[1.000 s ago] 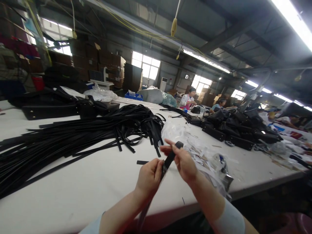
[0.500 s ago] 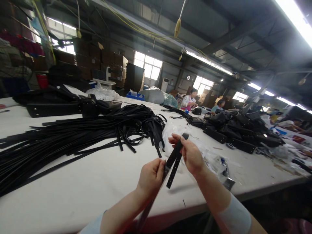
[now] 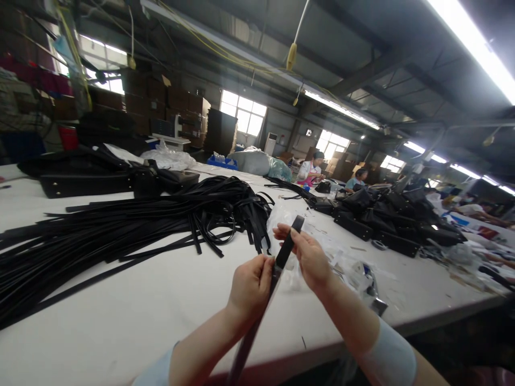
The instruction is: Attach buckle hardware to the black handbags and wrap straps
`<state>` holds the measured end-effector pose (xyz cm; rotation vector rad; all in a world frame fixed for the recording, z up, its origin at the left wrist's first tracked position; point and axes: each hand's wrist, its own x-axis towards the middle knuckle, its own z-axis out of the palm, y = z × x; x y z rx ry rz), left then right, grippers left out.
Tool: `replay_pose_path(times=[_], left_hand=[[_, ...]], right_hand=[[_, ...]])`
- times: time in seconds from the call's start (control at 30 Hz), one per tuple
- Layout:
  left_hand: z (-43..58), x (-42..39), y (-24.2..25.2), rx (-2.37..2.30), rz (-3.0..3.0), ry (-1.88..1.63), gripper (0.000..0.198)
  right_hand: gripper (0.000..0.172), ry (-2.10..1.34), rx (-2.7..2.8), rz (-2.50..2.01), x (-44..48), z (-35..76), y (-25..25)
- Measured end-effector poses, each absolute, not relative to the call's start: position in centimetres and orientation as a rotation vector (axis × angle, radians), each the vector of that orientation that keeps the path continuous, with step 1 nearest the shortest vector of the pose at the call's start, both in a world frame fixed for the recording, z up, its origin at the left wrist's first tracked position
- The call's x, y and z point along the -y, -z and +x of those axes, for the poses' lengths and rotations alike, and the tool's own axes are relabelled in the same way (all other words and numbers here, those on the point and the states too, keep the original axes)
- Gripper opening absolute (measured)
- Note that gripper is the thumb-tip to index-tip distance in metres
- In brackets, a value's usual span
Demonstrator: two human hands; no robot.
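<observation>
A black strap (image 3: 285, 251) runs slantwise between my hands above the white table (image 3: 169, 305). My left hand (image 3: 250, 284) is closed around it, with the thumb on top, and its lower length hangs down past the table's front edge. Close to the strap's upper end, my right hand (image 3: 309, 256) pinches it between thumb and fingers. Left of my hands lies a long heap of black straps (image 3: 132, 222), their ends bunched near a clear plastic bag (image 3: 279, 212).
Black bags (image 3: 86, 182) lie at the back left, and a large pile of black bags (image 3: 382, 220) covers the right side. Plastic wrapping and small scraps (image 3: 358, 276) lie right of my hands. Two people (image 3: 311, 170) work farther back.
The short, holed strap end that hung below my right hand is out of sight now. Both hands stay at nearly the same place, still on the strap.
</observation>
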<state>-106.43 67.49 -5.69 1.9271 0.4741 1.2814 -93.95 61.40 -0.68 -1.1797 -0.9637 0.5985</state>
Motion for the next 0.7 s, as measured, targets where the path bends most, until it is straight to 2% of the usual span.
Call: replay_pose_path(times=[0.17,0.37,0.6,0.7], left_hand=[[-106.2,-68.1,3.0,-0.449,1.876,-1.439,0.034],[-105.7,-67.4,3.3,-0.455,1.980,-1.360,0.037],[-105.9,-68.5,-0.3,-0.437,1.905,-1.508,0.036],[-105.4,-68.0,-0.4,-0.403,1.990,-1.442,0.038]], right_hand=[[0.039,-0.586,1.194,-1.227,-61.0,-96.0,-0.1],[0.045,-0.532,0.965,-1.083,-61.9,-94.1,-5.0],[0.042,-0.544,1.234,-1.164,-61.6,-96.4,-5.0],[0.042,-0.409,1.158,-1.074,-61.7,-95.2,-7.9]])
